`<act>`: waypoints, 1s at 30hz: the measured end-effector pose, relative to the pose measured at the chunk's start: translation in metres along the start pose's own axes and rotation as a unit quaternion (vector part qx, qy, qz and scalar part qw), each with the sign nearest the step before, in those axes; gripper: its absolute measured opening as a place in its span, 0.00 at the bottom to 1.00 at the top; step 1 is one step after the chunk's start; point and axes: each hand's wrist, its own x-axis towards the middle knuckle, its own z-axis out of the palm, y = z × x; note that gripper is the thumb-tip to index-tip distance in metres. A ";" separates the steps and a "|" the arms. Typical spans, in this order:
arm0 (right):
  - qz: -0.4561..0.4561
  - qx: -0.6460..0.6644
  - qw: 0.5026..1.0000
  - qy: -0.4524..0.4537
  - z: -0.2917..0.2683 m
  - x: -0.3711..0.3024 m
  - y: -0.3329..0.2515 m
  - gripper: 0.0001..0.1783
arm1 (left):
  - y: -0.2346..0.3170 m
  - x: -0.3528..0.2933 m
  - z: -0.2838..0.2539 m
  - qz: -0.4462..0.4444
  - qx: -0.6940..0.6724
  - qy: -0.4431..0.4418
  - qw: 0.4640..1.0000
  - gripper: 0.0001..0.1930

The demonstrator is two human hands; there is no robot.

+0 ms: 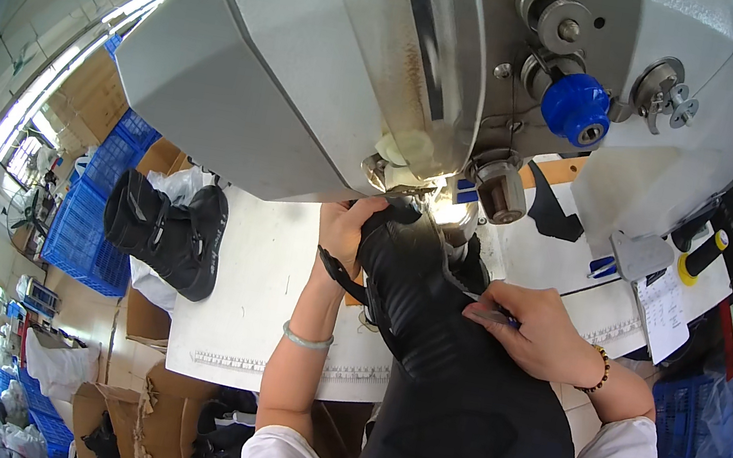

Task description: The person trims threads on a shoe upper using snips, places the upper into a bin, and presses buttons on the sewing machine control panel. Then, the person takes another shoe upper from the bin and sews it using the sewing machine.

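Note:
A black boot upper (431, 306) lies under the head of a large grey sewing machine (317, 58), its wide shaft spreading toward me. My left hand (345, 230) grips the upper's left edge close to the lit stitching area, thumb on top, the other fingers partly hidden. On the right, my right hand (528, 329) is closed in a pinch at the upper's right edge. It holds the end of a narrow grey strip (461, 285) that runs along that edge toward the needle. The needle itself is hidden behind the machine head.
Black boots (163, 230) stand at the table's left edge beside blue crates (92, 234). A ruler (292, 369) marks the white table's front. To the right are a black piece (551, 204), blue snips (603, 267), a paper (662, 314) and a thread spool (703, 257).

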 end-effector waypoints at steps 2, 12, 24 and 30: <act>0.009 -0.007 1.000 -0.004 0.000 -0.001 -0.001 0.11 | 0.000 0.000 0.000 -0.001 0.010 0.000 1.000 0.08; -0.041 -0.014 0.998 0.045 0.013 -0.004 0.004 0.13 | 0.001 0.004 0.001 -0.001 -0.005 -0.009 1.000 0.06; -0.016 0.023 0.999 0.022 0.017 -0.008 0.004 0.07 | 0.004 0.002 0.008 -0.007 0.006 0.035 0.999 0.04; -0.018 0.004 0.999 0.041 0.031 -0.009 -0.003 0.05 | 0.001 0.010 0.001 -0.016 0.002 0.000 1.000 0.04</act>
